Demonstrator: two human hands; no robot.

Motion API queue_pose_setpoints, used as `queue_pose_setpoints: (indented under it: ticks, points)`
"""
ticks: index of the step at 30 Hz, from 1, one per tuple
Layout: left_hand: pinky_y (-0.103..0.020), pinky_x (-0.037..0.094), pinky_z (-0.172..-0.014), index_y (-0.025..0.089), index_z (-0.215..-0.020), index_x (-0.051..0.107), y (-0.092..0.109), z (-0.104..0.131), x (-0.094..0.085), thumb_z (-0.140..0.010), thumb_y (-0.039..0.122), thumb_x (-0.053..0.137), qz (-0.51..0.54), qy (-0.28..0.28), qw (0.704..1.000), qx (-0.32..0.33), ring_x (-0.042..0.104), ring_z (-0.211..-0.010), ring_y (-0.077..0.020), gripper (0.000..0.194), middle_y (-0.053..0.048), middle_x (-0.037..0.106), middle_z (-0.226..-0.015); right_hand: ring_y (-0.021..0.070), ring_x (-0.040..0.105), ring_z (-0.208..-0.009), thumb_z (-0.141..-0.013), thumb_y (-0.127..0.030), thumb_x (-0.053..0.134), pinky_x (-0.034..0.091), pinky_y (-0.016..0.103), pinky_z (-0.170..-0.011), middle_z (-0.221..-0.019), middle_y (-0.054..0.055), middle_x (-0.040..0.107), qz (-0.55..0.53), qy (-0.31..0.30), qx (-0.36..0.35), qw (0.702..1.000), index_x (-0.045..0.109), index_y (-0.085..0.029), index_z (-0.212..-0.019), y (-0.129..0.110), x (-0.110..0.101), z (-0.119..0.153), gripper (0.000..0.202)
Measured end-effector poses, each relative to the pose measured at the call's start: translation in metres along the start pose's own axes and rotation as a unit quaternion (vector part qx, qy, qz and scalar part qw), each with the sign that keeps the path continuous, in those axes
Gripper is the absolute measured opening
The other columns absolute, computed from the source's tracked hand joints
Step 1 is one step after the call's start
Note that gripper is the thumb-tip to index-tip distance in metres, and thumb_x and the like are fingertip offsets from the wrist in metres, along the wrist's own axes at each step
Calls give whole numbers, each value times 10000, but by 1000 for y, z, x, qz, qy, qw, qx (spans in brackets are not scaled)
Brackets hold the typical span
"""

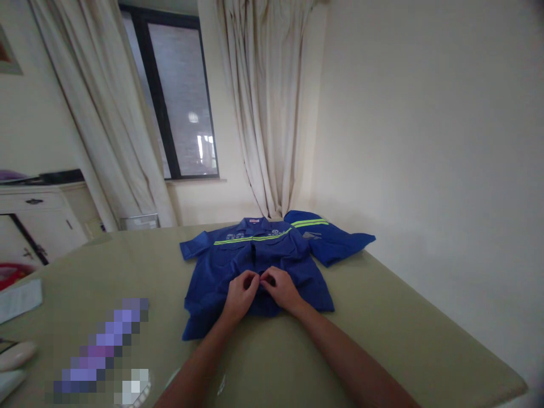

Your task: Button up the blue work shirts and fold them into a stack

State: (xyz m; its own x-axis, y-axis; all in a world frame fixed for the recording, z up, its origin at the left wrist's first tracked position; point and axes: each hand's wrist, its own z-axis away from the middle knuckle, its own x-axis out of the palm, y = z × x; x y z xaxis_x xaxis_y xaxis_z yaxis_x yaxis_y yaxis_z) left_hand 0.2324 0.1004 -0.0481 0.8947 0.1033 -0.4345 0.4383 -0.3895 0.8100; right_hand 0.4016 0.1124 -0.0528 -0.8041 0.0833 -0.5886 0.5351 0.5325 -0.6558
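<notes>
The blue shirt (266, 256) lies on its back on the counter (395, 323), right in front of you, with its collar at 12 o'clock and its bottom edge toward 6 o'clock. Its front opening runs the same way, from 12 down to 6, and your two hands meet low on that line. Your left hand (241, 290) is on the 9 o'clock side and your right hand (281, 288) is on the 3 o'clock side, so neither one is nearer. Each grip is a small pinch, thumb to finger, and both seem to hold the shirt's front edge. Your fingers hide what is between them. Most of the shirt spreads out past your grip, toward 12.

A little label (254, 221) with red on it sits in the collar, and there are white letters and a round badge on the chest. They are all too small to read.

At 2 o'clock, by the shirt's sleeve, is more blue cloth (340, 241) with yellow-green stripes too. At 8 o'clock is a blurred purple thing (102, 345). Some paper (20, 300) lies near 9.
</notes>
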Motion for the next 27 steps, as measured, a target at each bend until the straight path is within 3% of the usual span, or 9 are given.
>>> queue_pose_setpoints:
  ticks: [6, 11, 15, 21, 27]
  points:
    - [-322, 544, -713, 209, -1042, 724, -6, 10, -3, -834, 468, 649, 27, 14, 999, -27, 726, -766, -231, 340, -33, 775, -833, 160, 637, -843, -916, -150, 621, 449, 241, -743, -924, 9, 675, 91, -12, -55, 994, 668, -228, -928, -7, 1, 10, 91]
    - [-332, 568, -751, 201, -892, 771, -10, 12, -10, -802, 467, 675, 86, -10, 995, -40, 737, -802, -239, 296, -49, 803, -863, 175, 640, -907, -987, -212, 576, 465, 254, -810, -955, 31, 680, 73, 1, -88, 993, 677, -234, -977, -17, -3, 16, 104]
    - [-355, 595, -811, 176, -933, 760, -14, 8, -10, -750, 496, 712, 139, -13, 989, -57, 755, -866, -252, 372, -71, 814, -914, 177, 632, -905, -968, -191, 589, 467, 264, -819, -948, 32, 672, 37, 19, -76, 996, 686, -229, -970, -25, -5, 17, 104]
    - [-368, 591, -849, 165, -988, 699, -7, 11, -11, -750, 435, 728, 160, -21, 986, -52, 749, -904, -238, 362, -85, 797, -969, 158, 581, -751, -914, -222, 599, 442, 264, -701, -848, 16, 624, -20, 61, -34, 997, 664, -216, -879, -30, -4, 19, 74]
    - [-290, 531, -791, 223, -998, 629, 11, 15, -17, -791, 331, 715, 111, -15, 994, -14, 702, -831, -174, 249, 7, 723, -862, 151, 527, -657, -852, -256, 635, 400, 265, -620, -718, -7, 583, -103, 74, 37, 991, 660, -205, -809, -26, -1, 14, 72]
